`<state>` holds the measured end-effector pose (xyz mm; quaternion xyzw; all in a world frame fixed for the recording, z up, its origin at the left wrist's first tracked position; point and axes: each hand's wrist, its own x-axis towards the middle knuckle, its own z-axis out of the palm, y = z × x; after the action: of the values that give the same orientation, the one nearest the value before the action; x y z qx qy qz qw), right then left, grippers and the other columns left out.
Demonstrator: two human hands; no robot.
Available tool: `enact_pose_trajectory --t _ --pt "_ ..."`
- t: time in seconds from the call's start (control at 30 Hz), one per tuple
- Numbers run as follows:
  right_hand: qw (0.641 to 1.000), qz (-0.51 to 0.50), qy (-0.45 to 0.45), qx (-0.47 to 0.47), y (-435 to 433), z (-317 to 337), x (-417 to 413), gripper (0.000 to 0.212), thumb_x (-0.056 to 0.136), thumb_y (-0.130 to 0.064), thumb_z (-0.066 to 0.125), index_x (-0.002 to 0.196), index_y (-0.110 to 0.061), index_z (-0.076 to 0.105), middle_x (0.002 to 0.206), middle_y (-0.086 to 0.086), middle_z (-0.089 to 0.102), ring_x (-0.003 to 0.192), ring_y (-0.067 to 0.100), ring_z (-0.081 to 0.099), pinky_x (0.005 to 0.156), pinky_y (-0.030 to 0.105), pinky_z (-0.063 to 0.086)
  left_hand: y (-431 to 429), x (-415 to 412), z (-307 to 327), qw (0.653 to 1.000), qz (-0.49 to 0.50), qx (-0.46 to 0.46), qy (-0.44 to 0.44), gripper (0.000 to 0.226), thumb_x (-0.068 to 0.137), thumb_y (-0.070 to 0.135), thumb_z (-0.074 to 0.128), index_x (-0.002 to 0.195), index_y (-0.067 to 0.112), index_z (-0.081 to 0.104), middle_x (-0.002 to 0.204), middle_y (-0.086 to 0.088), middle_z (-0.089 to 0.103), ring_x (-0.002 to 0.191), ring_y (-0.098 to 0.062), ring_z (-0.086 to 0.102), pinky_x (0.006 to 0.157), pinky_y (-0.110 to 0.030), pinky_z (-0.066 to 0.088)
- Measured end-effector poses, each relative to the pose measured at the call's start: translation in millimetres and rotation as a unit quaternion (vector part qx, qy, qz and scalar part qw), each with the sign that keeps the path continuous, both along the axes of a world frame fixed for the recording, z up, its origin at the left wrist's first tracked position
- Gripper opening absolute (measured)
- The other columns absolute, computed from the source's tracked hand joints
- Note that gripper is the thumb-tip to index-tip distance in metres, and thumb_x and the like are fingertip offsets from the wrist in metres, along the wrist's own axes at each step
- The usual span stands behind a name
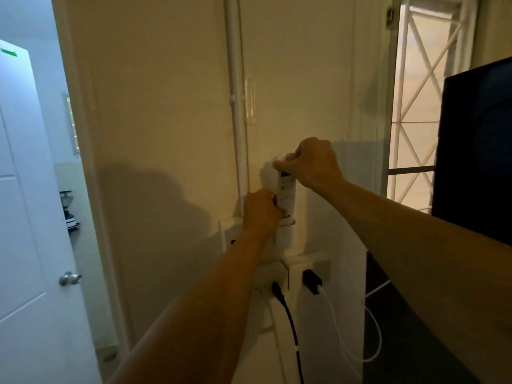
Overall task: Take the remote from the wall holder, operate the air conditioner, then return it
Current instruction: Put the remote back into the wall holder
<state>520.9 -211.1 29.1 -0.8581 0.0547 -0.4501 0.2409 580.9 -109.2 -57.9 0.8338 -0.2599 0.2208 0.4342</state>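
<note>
Gripping the remote at both ends, the person stands square to the wall with both arms reaching out. The right hand is curled over the top of the remote, fingers clenched around its upper edge just above the dark display. The left hand is closed on the lower left side, thumb pressed near the bottom buttons. The remote stands upright against the wall, its foot sitting in the wall holder, a pale bracket mounted just above the sockets.

Whether it is going in or coming out, I cannot tell from this one look. Either way the good move is the same, I judge: keep the remote vertical and slide it straight along the wall, no twisting. The holder looks shallow and light, so the lower hand should steady the bracket side while the upper hand does the travel. Pulling outward risks prying the bracket loose.

Watch what sits below: a black plug and a black adapter with a white cable are seated directly beneath. A dropped remote would land on them, so the grip should not loosen until the remote is fully seated or fully clear.
</note>
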Motion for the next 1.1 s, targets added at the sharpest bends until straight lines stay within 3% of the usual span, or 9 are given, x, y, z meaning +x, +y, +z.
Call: enact_pose_trajectory --t 0.13,0.27,0.47,0.6,0.77,0.9,1.1 --pt "1.0 -0.002 0.0 -0.014 -2.3 -2.9 8.5 0.049 0.065 -0.048 0.077 0.068 0.0 0.066 0.057 0.006 0.058 0.052 0.017 0.055 0.046 0.028 0.047 -2.6 5.6 -4.0 1.0 0.001 -0.006 -0.003 0.011 0.073 0.007 0.075 0.08 0.0 0.07 0.086 -0.019 0.073 0.076 -0.024 0.068 0.065 -0.028 0.054" --pt "1.0 0.004 -0.003 -0.022 -7.1 -5.7 15.2 0.049 0.066 -0.047 0.077 0.055 -0.004 0.055 0.047 0.001 0.047 0.046 0.015 0.048 0.038 0.021 0.033 -5.1 5.5 -6.3 1.0 0.003 -0.008 -0.006 0.015 0.071 0.009 0.077 0.082 0.0 0.071 0.086 -0.018 0.073 0.073 -0.021 0.065 0.061 -0.022 0.047" --pt "1.0 -0.005 0.007 -0.01 -12.4 -13.6 23.9 0.054 0.066 -0.048 0.076 0.046 -0.012 0.04 0.047 0.001 0.044 0.043 0.013 0.043 0.039 0.021 0.027 -9.8 -0.7 -24.7 0.999 0.022 0.006 -0.038 0.01 0.079 0.007 0.07 0.076 -0.001 0.066 0.082 -0.02 0.071 0.065 -0.02 0.061 0.056 -0.029 0.052" --pt "1.0 -0.008 0.005 0.013 -13.9 -14.6 31.6 0.051 0.063 -0.046 0.076 0.045 -0.012 0.042 0.047 0.001 0.045 0.043 0.015 0.046 0.039 0.02 0.029 -10.0 -1.3 -33.8 0.999 0.03 0.03 0.0 0.022 0.077 0.015 0.075 0.088 -0.003 0.066 0.094 -0.022 0.068 0.082 -0.03 0.067 0.068 -0.04 0.059" --pt "1.0 -0.006 0.006 0.011 -13.7 -19.0 41.3 0.049 0.059 -0.047 0.076 0.047 -0.014 0.041 0.048 -0.001 0.047 0.044 0.014 0.048 0.04 0.02 0.035 -10.2 1.2 -34.4 0.999 0.033 0.036 0.02 0.027 0.074 0.016 0.077 0.09 -0.002 0.065 0.099 -0.023 0.066 0.089 -0.032 0.064 0.075 -0.045 0.057" --pt "0.999 -0.012 0.022 0.022 -13.5 -23.6 46.2 0.047 0.057 -0.046 0.076 0.047 -0.014 0.043 0.051 0.0 0.047 0.047 0.017 0.051 0.041 0.02 0.037 -10.1 3.4 -34.3 0.999 0.031 0.032 0.021 0.023 0.075 0.014 0.075 0.087 -0.003 0.066 0.095 -0.023 0.068 0.087 -0.032 0.064 0.074 -0.046 0.057" --pt "0.999 -0.025 0.046 0.01 -16.7 -45.3 49.2 0.052 0.058 -0.05 0.078 0.051 -0.017 0.038 0.055 -0.002 0.039 0.048 0.013 0.041 0.042 0.022 0.031 -10.7 3.8 -34.0 0.999 0.026 0.029 0.009 0.016 0.076 0.009 0.073 0.08 -0.004 0.066 0.087 -0.024 0.069 0.08 -0.033 0.066 0.064 -0.039 0.057"
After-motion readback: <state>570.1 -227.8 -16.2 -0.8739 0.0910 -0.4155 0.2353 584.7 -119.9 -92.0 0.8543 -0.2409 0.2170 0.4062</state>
